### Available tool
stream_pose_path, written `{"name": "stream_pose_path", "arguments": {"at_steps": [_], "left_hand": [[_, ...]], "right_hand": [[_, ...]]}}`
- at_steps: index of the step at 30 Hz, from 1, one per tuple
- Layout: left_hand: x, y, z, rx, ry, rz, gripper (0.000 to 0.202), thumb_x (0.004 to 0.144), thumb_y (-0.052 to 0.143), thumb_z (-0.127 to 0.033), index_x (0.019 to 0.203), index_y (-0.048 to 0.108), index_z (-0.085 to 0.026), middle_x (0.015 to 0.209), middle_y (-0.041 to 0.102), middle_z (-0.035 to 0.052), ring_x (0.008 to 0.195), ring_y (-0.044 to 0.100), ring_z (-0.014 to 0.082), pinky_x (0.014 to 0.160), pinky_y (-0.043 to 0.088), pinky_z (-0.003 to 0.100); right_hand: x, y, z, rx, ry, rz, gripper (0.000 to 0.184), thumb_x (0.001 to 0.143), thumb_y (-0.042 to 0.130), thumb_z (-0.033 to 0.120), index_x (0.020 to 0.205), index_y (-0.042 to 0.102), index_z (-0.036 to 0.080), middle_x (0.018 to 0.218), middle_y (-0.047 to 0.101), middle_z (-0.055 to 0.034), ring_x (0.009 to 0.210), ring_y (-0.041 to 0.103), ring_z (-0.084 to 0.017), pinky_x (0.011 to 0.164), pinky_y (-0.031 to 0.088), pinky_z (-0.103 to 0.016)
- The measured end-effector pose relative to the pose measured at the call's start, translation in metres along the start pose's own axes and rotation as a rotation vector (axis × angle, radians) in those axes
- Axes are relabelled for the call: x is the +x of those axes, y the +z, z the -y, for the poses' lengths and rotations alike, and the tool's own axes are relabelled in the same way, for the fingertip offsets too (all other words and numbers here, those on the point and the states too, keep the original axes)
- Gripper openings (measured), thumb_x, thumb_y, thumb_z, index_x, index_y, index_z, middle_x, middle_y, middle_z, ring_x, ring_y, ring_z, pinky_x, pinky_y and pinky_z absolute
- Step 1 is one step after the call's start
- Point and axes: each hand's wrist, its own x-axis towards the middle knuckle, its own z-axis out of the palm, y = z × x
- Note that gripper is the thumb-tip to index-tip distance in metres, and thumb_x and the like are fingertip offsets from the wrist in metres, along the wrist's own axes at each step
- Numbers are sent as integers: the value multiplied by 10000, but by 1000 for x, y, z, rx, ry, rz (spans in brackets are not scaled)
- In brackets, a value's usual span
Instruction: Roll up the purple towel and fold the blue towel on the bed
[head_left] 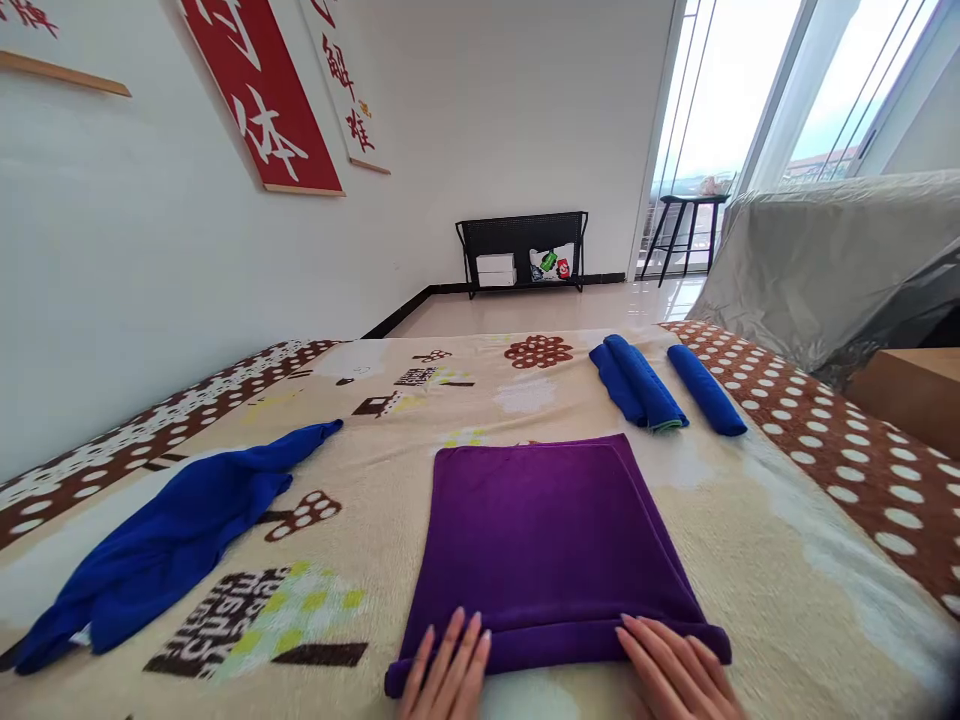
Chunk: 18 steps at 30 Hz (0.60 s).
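A purple towel (540, 530) lies flat in front of me, folded into a near square, with its near edge turned up into a narrow roll. On the left end of that roll rests my left hand (448, 668), fingers stretched out over the cloth. My right hand (671, 665) lies on the roll's right end, its fingers also extended and flat. A crumpled blue towel (180, 530) is spread to the left. Farther off at the right lie a loosely rolled blue towel (637, 385) and a tightly rolled blue towel (706, 390).
The towels lie on a beige patterned blanket (390, 560) with brown polka-dot borders. Beyond it stand a black rack (523, 250) against the wall and a black stool (686, 230) by the window. At right are a sheet-covered piece of furniture (840, 260) and a cardboard box (911, 395).
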Motion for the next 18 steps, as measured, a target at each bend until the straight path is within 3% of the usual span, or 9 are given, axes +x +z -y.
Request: {"name": "stream_pose_path", "arguments": {"at_steps": [3,5,8,10,12,14,16,18], "left_hand": [[26,29,-40,-116,-49,-255,375,940,374,-91,1116,697,-167,1176,725,22,1246,591,157,1227,278,388],[27,35,-39,-135,-53,-243,379,941,374,-126,1149,689,-166,1220,706,24,1268,571,148,1225,272,363],[-3,15,7,-22,80,40,394,955,429,-278,1277,639,-189,1350,629,21,1295,543,145,1235,207,317],[-29,-6,42,70,31,135,415,949,453,-306,1315,612,-194,1383,602,19,1300,535,155,1244,161,332],[-41,-20,59,140,-66,165,425,930,476,-273,1328,598,-185,1395,590,40,1285,548,193,1252,124,415],[-34,-22,51,165,-110,156,440,900,471,-189,1319,600,-154,1391,591,77,1261,570,226,1245,112,497],[-10,-11,21,107,-60,124,469,863,441,-113,1302,607,-122,1381,598,91,1272,566,225,1244,139,497],[18,7,-15,-23,1,18,466,851,418,-90,1267,626,-116,1342,632,70,1302,542,200,1244,188,439]], "right_hand": [[13,25,24,3,-226,12,468,971,226,202,1185,639,247,1247,576,49,1243,511,-27,1246,221,-227],[18,21,15,-66,-336,71,450,986,240,305,1204,626,224,1308,539,32,1293,479,-49,1292,158,-275],[16,-11,-30,-237,-435,225,535,913,400,575,1222,609,191,1386,474,-8,1395,389,-102,1324,61,-318],[10,-36,-61,-338,-410,268,595,865,456,596,1247,591,160,1401,456,-40,1454,309,-122,1330,30,-326],[6,-50,-76,-389,-348,260,594,862,449,564,1260,580,142,1393,461,-71,1480,266,-129,1330,26,-343],[7,-49,-69,-402,-298,241,588,860,452,545,1261,579,134,1387,463,-92,1492,243,-144,1326,16,-368],[11,-33,-45,-357,-321,226,569,861,469,549,1237,594,140,1387,465,-85,1495,240,-158,1324,14,-380],[15,-11,-16,-240,-374,184,499,912,418,536,1187,618,171,1379,479,-41,1473,287,-143,1324,46,-365]]}}
